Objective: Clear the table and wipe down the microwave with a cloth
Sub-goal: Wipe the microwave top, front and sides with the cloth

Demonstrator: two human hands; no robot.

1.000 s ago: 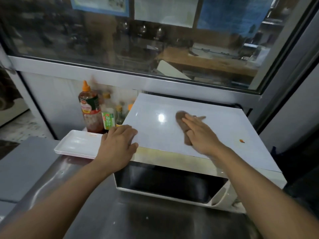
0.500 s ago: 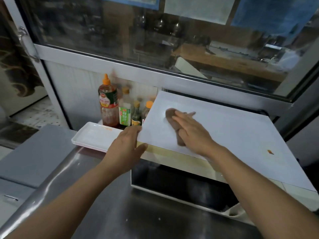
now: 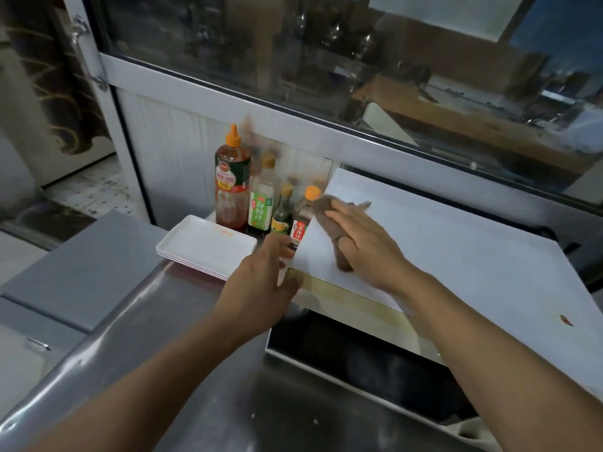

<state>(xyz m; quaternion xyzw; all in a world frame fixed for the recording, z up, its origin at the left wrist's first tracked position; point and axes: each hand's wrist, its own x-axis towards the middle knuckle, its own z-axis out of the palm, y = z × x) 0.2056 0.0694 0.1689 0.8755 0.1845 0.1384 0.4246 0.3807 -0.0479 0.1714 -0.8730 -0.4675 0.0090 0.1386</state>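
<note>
Head view. We list: a white box-shaped microwave (image 3: 456, 256) on the stainless steel desk (image 3: 182, 370), toward its back edge. Brown crumpled cloth (image 3: 329, 223) at the near left corner of the microwave top, pressed under the right hand (image 3: 368, 246), fingers straight and together. Left hand (image 3: 261, 288) at that corner, fingers loosely curled; whether they hold it we cannot tell. Stacked white rectangular trays (image 3: 202, 243) and four sauce bottles (image 3: 261, 203) just left of the microwave.

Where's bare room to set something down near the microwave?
Free: steel counter in front of the microwave; microwave top right of the right hand. Crowded: sauce bottles and stacked white trays at its left.
</note>
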